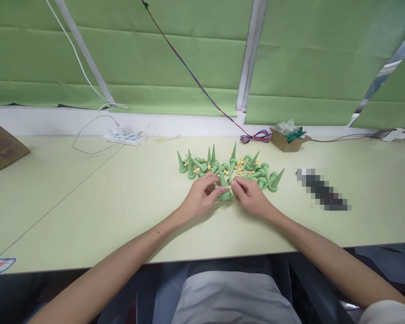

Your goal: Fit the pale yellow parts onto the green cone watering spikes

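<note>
My left hand [200, 195] is closed around a green cone-shaped spike [222, 176], which stands point up with its wide collar low over the table. Close beside it, my right hand [252, 196] pinches at the collar's right side. A bit of yellow shows near those fingertips, but they hide most of what they hold. Just beyond both hands lie several more green spikes [276, 181], some upright and others on their sides. Small yellow plastic pieces [241, 169] are scattered among them.
A pale table [97, 216] spans the view. Behind the spikes are a small cardboard box [283, 143] with bagged items and a coiled red-blue wire [256, 137]. A power strip [126, 138] sits back left, a brown object [3, 148] far left. A pixelated dark item [324, 191] lies right.
</note>
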### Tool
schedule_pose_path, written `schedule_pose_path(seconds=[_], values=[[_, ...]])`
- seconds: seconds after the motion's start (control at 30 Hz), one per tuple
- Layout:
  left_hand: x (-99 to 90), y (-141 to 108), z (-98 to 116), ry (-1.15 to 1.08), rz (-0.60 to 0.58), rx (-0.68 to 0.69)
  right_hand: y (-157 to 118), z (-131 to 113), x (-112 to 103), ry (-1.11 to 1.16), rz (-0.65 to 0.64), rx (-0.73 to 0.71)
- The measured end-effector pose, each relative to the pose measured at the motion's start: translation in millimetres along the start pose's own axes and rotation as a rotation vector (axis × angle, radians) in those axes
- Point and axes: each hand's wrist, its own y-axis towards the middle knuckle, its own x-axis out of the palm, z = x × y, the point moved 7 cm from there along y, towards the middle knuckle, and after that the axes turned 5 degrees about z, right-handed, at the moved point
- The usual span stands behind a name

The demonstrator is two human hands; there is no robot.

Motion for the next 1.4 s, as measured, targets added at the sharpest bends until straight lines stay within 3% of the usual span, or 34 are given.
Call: schedule_pose_path(seconds=[0.1, 0.23, 0.47, 0.67, 0.8, 1.07, 1.27, 1.4], values=[[0.0, -1, 4, 0.056, 0.036, 0.105, 0, 2, 0, 0.019, 0.003, 0.028], [0.1, -1, 3, 0.106, 0.061, 0.097, 1, 2, -1, 0.043, 0.026, 0.042], [-4.8, 1, -2, 0.021, 0.107, -0.075, 1, 8, -6, 0.07, 0.13, 0.081], [9.2, -1, -20, -0.158, -0.085, -0.346, 0, 3, -7, 0.051, 0.119, 0.044], [14.4, -2, -27, -0.255, -0.13, -0.413, -1, -1, -4, 0.047, 0.062, 0.002], [14.9, -4, -29, -0.301, -0.15, -0.437, 0, 2, -5, 0.046, 0.059, -0.001], [14.3, -6, -19, -0.249, -0.201, -0.364, 0, 2, -6, 0.051, 0.062, 0.004], [7.1, -2, -11, -0.119, -0.088, -0.222, 0, 5, -5, 0.053, 0.057, 0.012]])
